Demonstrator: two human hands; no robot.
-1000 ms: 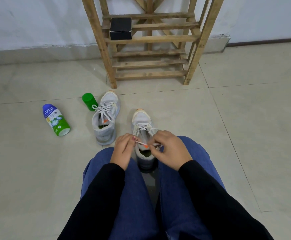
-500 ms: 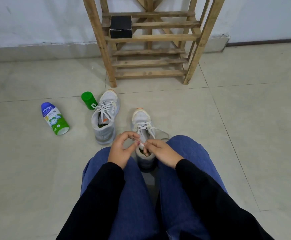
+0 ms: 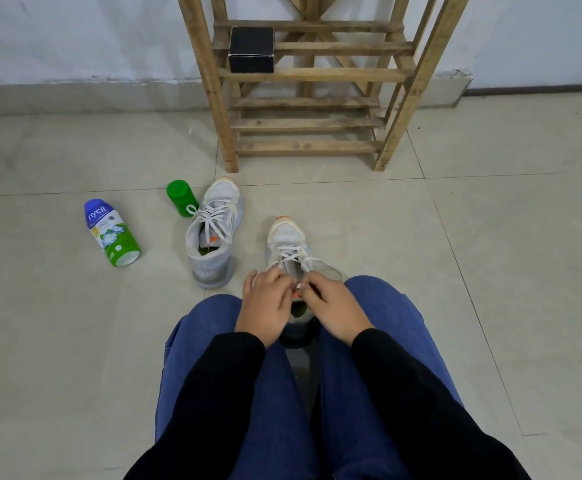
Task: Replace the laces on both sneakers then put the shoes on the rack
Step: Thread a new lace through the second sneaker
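Note:
Two light grey sneakers with white laces stand on the tiled floor, toes pointing at the rack. The left sneaker (image 3: 213, 233) stands alone, laced, its lace ends loose. The right sneaker (image 3: 287, 240) sits between my knees. My left hand (image 3: 265, 304) and my right hand (image 3: 332, 310) meet over its tongue, fingers pinched on the white lace (image 3: 293, 256) ends. A lace loop trails off the shoe's right side. My hands hide the shoe's heel. The wooden shoe rack (image 3: 310, 98) stands against the wall beyond.
A black box (image 3: 251, 50) sits on a rack shelf at the left. A blue and green powder bottle (image 3: 111, 232) lies on the floor left of the shoes, its green cap (image 3: 180, 197) next to the left sneaker's toe. My blue-trousered knees flank the right shoe.
My hands have drawn closer together over the right sneaker's tongue; a second ago the right hand reached further forward over the laces. The left sneaker, bottle and cap have not moved.

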